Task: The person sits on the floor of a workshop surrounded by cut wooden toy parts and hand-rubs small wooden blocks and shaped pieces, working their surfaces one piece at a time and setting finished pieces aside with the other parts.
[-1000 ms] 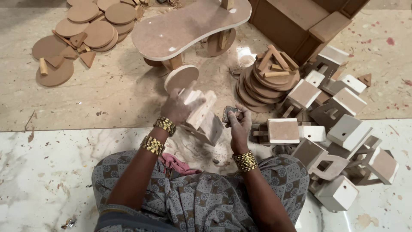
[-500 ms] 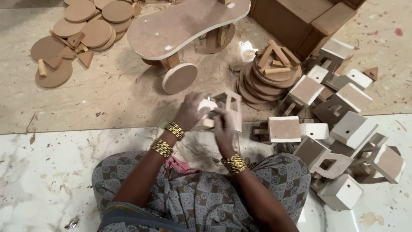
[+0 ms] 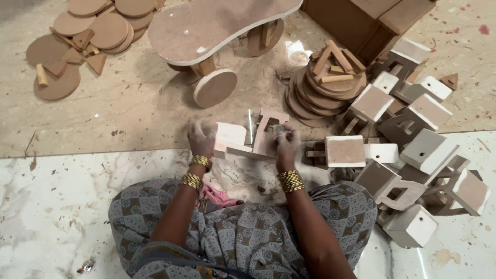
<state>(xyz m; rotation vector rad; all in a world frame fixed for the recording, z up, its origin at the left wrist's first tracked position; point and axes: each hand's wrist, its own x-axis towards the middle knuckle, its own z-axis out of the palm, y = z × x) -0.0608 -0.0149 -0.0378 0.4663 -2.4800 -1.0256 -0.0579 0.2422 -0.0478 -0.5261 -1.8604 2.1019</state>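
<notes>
Gripped small wooden stool [image 3: 251, 137] in left hand [image 3: 201, 137]; right hand [image 3: 287, 140] closed on grey pad [image 3: 279, 129] against its leg.

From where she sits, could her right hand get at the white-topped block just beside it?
Probably yes. The right hand rests on the small wooden stool, and the block lies just beside it with nothing between.

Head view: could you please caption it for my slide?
Seated on the floor, left hand steadies a small wooden stool while right hand rubs it.
</notes>
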